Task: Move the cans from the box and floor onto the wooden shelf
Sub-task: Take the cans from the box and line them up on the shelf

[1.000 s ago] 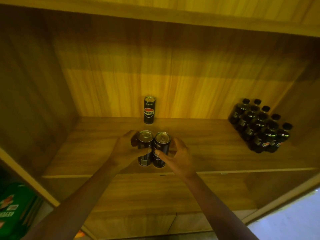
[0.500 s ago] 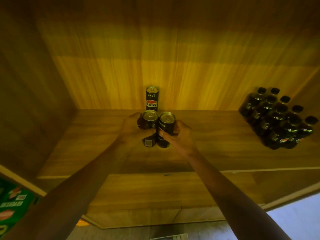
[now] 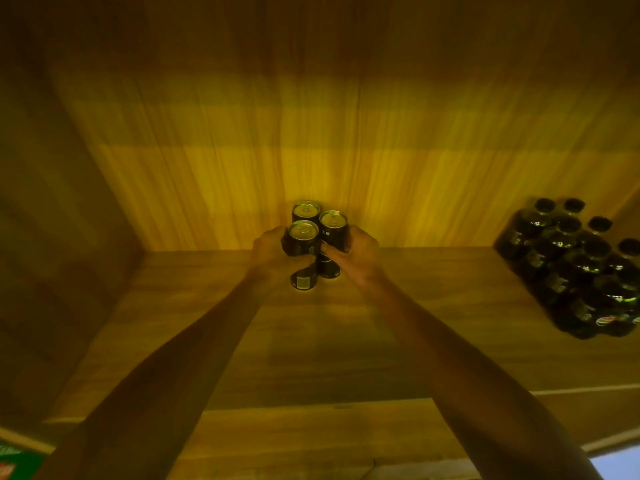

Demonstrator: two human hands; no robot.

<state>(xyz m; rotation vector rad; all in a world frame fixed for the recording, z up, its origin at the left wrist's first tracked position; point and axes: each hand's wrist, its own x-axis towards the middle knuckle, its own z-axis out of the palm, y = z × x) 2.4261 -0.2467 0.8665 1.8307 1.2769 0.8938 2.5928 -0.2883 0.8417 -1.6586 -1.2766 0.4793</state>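
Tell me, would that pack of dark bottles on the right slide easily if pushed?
Probably as one block: the pack of bottles looks tightly bundled, apparently in clear wrap. It likely feels heavy, since the many bottles look dark and full. On the smooth wooden shelf it should slide rather than tip, being wide and low.

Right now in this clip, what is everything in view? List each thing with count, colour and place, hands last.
cans: three, black with gold tops, clustered at the back centre of the shelf; two are gripped.
wooden shelf: one, yellow-brown, fills the view.
bottle pack: one bundle of dark bottles with black caps, at the shelf's right side.
green carton: one, only partly seen, bottom-left corner below the shelf.
left hand: wrapped around the front-left can.
right hand: wrapped around the right can.
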